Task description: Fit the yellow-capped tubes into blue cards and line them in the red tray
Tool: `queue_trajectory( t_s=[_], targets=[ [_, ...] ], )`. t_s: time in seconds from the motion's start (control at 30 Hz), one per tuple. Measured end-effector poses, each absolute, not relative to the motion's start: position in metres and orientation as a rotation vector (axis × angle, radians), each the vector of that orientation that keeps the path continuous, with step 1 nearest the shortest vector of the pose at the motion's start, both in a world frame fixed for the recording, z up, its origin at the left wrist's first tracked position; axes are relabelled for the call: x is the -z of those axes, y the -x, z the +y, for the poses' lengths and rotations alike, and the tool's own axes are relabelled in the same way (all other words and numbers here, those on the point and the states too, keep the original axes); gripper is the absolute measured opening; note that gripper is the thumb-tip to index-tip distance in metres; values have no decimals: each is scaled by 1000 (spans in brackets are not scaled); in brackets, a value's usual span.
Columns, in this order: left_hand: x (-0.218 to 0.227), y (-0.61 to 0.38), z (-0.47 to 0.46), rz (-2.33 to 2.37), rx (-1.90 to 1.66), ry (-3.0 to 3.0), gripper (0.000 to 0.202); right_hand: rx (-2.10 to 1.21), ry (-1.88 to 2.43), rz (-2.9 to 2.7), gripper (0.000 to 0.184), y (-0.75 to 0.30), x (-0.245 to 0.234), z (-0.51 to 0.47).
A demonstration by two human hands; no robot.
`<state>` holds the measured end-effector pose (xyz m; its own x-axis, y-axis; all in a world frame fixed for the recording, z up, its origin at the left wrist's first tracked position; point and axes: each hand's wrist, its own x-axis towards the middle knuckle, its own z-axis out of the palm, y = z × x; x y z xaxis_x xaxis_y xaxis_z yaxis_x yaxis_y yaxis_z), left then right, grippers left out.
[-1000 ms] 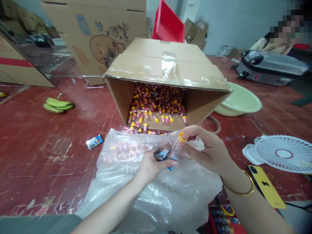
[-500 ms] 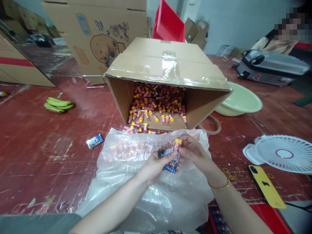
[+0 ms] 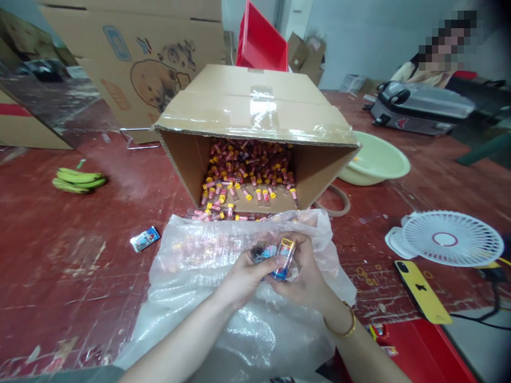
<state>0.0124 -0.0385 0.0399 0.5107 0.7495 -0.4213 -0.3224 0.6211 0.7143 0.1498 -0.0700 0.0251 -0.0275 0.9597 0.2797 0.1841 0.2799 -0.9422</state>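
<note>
Between the left hand (image 3: 244,276) and the right hand (image 3: 305,276) are small blue packets (image 3: 264,252) and a yellow-topped tube (image 3: 287,249). The left hand's grip is closed on the packets; the right hand's grip curls around the tube. Beneath is a cloudy plastic sheet (image 3: 243,335). Past it, a big box (image 3: 219,101) holds lots of little tubes (image 3: 255,165).

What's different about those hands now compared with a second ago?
The right hand has come down with the yellow-topped tube, which now lies against the blue packet in the left hand. The right hand pinched the top before; now it curls around the tube. Nothing has visibly been let go. The view has swung slightly right. The cardboard box, bananas and yellow phone stay where they were.
</note>
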Motion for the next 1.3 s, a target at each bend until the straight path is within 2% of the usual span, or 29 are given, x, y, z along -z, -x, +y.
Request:
queue_trajectory(
  t_s=[0.27,0.5,0.67,0.83,1.0,1.13,1.3],
  targets=[
    [-38,-18,-42,778,-705,-677,30,-908,1189,-1442,63,-157,-16,-81],
    [-34,-24,-47,789,-660,-697,34,-880,1235,-1395,66,-162,-11,-89],
    [-35,-23,-46,791,-686,-702,36,-1010,1109,-1311,67,-163,-13,-89],
    [-32,-21,-44,886,-686,-816,49,-1098,1038,-890,46,-161,-6,-89],
    [-26,-34,-50,955,-655,-838,47,-1166,1051,-577,42,-160,-8,-98],
    [-30,-47,-48,1057,-513,-731,35,-936,1074,-405,39,-212,-3,-133],
    [-38,-43,-41,1128,-503,-710,17,-232,1620,1,46,-323,54,-228]
  ],
)
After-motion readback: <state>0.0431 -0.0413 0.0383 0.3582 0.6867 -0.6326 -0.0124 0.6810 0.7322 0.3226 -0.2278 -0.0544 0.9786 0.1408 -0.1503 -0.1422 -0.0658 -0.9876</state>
